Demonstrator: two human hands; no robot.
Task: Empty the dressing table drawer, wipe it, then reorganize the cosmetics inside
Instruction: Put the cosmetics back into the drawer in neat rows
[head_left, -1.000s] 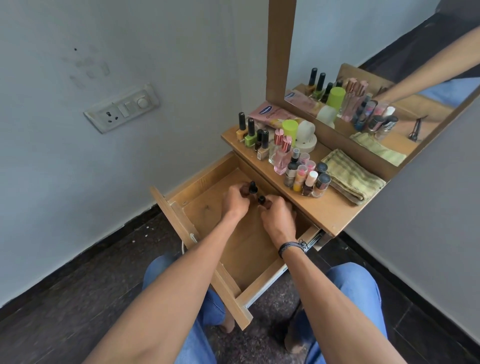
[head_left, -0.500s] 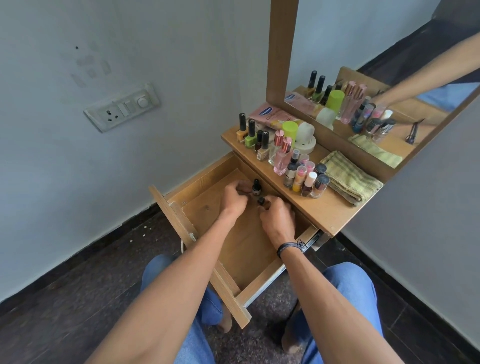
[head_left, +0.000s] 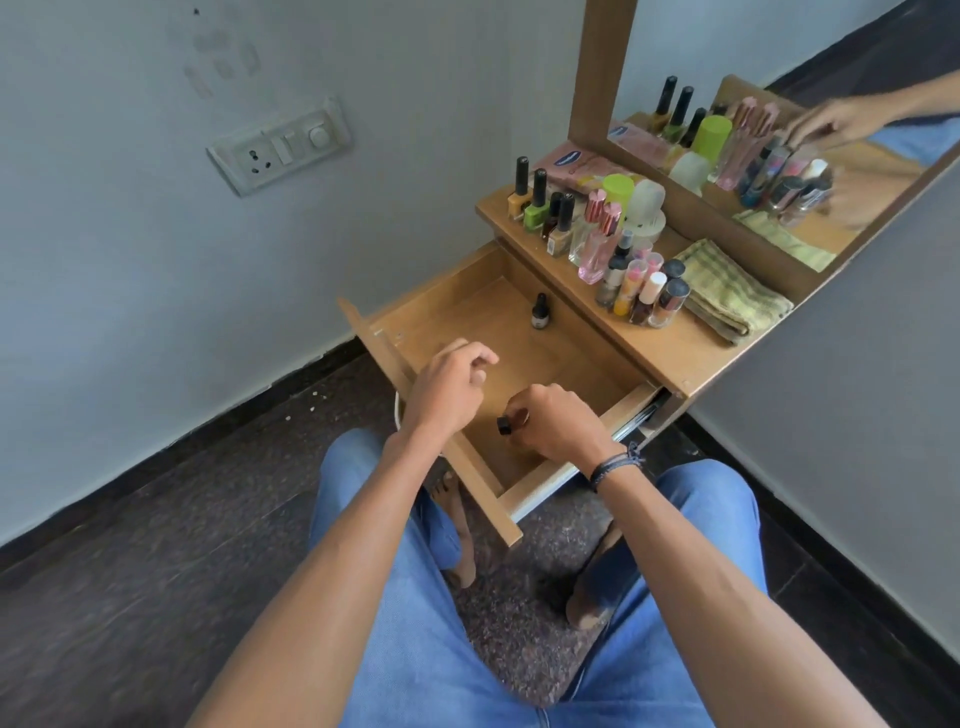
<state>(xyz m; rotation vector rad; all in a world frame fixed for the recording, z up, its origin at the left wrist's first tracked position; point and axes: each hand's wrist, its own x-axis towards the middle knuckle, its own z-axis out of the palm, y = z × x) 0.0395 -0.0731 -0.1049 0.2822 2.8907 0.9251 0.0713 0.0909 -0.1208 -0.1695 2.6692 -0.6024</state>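
The wooden drawer (head_left: 457, 299) is pulled out under the dressing table top (head_left: 680, 353). One small dark bottle (head_left: 540, 312) stands upright at the drawer's back. My right hand (head_left: 556, 423) is over the drawer's front part and grips a small bottle with a black cap (head_left: 506, 423), lying sideways. My left hand (head_left: 449, 387) hovers over the drawer's left wall, fingers loosely curled, holding nothing. Several nail polish bottles (head_left: 644, 291) and perfume bottles (head_left: 597, 244) stand on the table top.
A folded green striped cloth (head_left: 732, 296) lies on the table top to the right of the bottles. A mirror (head_left: 779, 119) stands behind them. A wall socket (head_left: 280, 145) is on the left wall. My knees in blue jeans are under the drawer.
Both hands have drawn back from the drawer's rear toward its front. The left hand let go of the dark bottle, which stays standing at the back. The right hand carries its bottle along.
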